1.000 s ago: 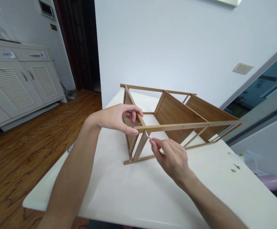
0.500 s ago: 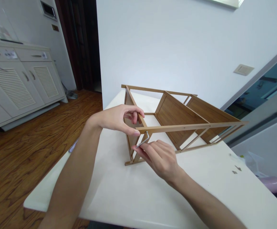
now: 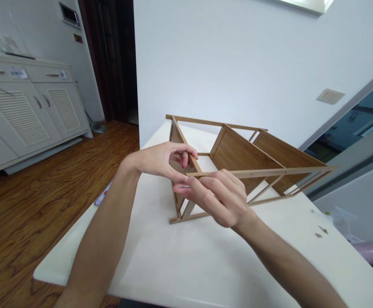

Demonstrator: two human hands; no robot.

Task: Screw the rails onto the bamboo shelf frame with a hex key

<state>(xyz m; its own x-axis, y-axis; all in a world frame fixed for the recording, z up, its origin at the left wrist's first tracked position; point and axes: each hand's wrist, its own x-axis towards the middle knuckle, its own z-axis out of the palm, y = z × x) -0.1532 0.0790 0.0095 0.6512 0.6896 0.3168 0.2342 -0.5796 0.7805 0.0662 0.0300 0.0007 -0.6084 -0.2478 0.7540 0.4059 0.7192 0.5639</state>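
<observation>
A brown wooden shelf rack (image 3: 247,149) lies on its side on the white table (image 3: 173,261). My left hand (image 3: 170,160) grips the corner of its near end, fingers over the end panel's edge and thumb by the rail's tip. Just right of it, my right hand (image 3: 216,194) is closed on a hex key (image 3: 183,186), pinched between thumb and fingers. Only a short bit of the metal key shows; its other end, at the rail, is hidden behind my right hand.
Small metal pieces (image 3: 323,230) lie on the table's right part, near a clear plastic bag (image 3: 345,220). A phone (image 3: 102,196) rests at the left edge, beside my left forearm. The wall (image 3: 225,64) stands behind the rack, and a white cabinet (image 3: 28,107) is at far left.
My right hand has turned and risen toward the rail, swinging the hex key, so that less of it shows. My left hand keeps its hold on the corner. The view has shifted slightly.
</observation>
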